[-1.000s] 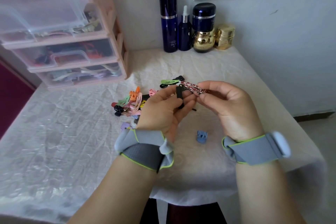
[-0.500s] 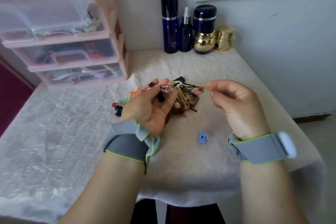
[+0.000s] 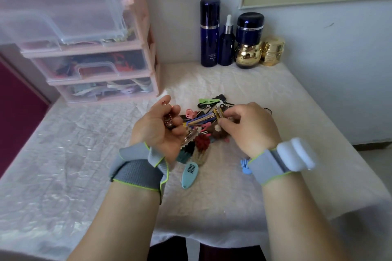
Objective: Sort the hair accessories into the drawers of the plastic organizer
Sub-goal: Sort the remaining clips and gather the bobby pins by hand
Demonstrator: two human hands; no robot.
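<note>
A heap of coloured hair clips (image 3: 201, 125) lies in the middle of the table. My left hand (image 3: 161, 129) is curled round a red-and-white patterned clip (image 3: 168, 119) just left of the heap. My right hand (image 3: 248, 127) reaches into the heap from the right and pinches a gold-coloured clip (image 3: 219, 112) between thumb and fingers. The pink plastic organizer (image 3: 148, 48) stands at the back left; its top clear drawer (image 3: 63, 12) is pulled out, and the lower drawers hold accessories. A teal oval clip (image 3: 189, 172) and a small blue claw clip (image 3: 245, 167) lie near my wrists.
Two dark blue bottles (image 3: 210, 32), a blue-and-gold jar (image 3: 249, 42) and a gold jar (image 3: 272, 51) stand against the back wall. A white crinkled cloth (image 3: 74, 154) covers the table. The table's right edge (image 3: 339, 144) drops to the floor.
My hands came apart, leaving the patterned clip in my left hand. My right hand then dropped into the heap and took hold of a gold-coloured clip. The view tilted down.
</note>
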